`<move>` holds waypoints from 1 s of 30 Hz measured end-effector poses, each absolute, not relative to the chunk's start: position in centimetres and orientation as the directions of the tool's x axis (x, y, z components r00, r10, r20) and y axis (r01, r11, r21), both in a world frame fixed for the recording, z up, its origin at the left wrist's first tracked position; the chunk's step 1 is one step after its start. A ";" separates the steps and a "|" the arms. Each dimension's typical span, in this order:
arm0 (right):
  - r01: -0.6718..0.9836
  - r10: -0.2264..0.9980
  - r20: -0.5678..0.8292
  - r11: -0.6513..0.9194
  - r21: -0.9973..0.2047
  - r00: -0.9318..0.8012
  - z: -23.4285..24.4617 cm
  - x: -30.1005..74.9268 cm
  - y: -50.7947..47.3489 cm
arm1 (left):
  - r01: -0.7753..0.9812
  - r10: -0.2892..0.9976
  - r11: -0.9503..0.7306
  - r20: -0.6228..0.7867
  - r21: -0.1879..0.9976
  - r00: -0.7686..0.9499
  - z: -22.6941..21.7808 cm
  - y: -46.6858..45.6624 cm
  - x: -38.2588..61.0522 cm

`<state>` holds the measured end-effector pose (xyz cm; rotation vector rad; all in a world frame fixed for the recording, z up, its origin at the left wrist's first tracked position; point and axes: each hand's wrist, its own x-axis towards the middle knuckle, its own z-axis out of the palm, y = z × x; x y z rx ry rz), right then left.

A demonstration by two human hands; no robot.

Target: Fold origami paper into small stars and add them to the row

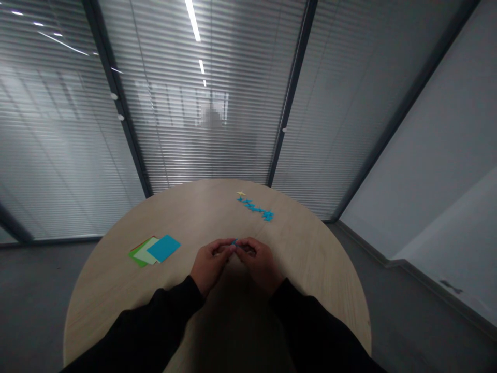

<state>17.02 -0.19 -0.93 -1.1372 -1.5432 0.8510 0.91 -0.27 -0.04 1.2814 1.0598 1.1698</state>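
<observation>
Pinched close in the head view, your left hand and right hand share a small blue piece between them, equally near, its long axis hidden. Blue folded shapes lie far right, coloured sheets left, on the round table.
</observation>
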 end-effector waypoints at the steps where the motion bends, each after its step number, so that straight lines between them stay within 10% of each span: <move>1: 0.266 0.946 0.319 0.324 -0.908 -0.065 -1.0 17.1 -0.2 | -0.030 0.989 -0.059 0.063 0.998 0.132 0.0 -0.3 0.9; 30: 0.357 0.915 0.396 0.398 -0.845 -0.082 -0.5 17.1 -0.4 | -0.142 0.994 -0.045 0.059 0.989 0.093 -0.2 -0.2 1.0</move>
